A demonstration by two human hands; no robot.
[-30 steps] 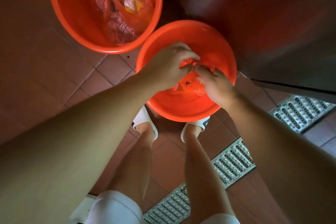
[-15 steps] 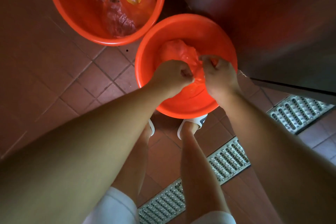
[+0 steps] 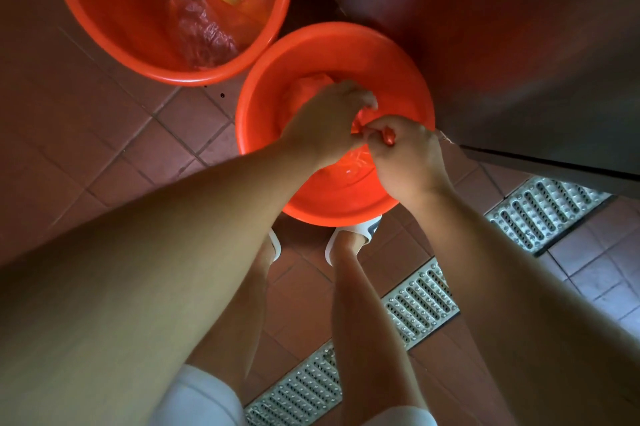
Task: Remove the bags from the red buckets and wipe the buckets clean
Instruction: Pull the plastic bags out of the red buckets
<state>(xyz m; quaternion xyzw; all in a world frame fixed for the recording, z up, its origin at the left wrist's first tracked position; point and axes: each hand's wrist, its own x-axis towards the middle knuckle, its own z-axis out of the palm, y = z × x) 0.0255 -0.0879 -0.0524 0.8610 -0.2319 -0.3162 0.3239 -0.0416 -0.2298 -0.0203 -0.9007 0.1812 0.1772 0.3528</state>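
Two red buckets stand on the tiled floor. The nearer bucket [image 3: 263,93] holds a red plastic bag [image 3: 311,86], bunched up inside it. My left hand [image 3: 325,121] grips the bag's gathered top from the left. My right hand [image 3: 405,148] pinches a twisted strip of the same bag, knuckles against my left hand. Both hands sit over the bucket's middle and hide most of the bag. The farther bucket [image 3: 104,10] at the upper left holds a translucent red bag [image 3: 207,10] with crumpled wrappers and something yellow in it.
A dark metal cabinet or door [image 3: 519,45] rises just right of the near bucket. A perforated metal drain grate [image 3: 419,301] runs diagonally across the brown tiles behind my feet, which wear white slippers [image 3: 360,231] against the bucket's near edge.
My hands pulled apart over the bag half a second ago and have come back together at its top. The view shifted slightly, so both buckets sit lower in frame.
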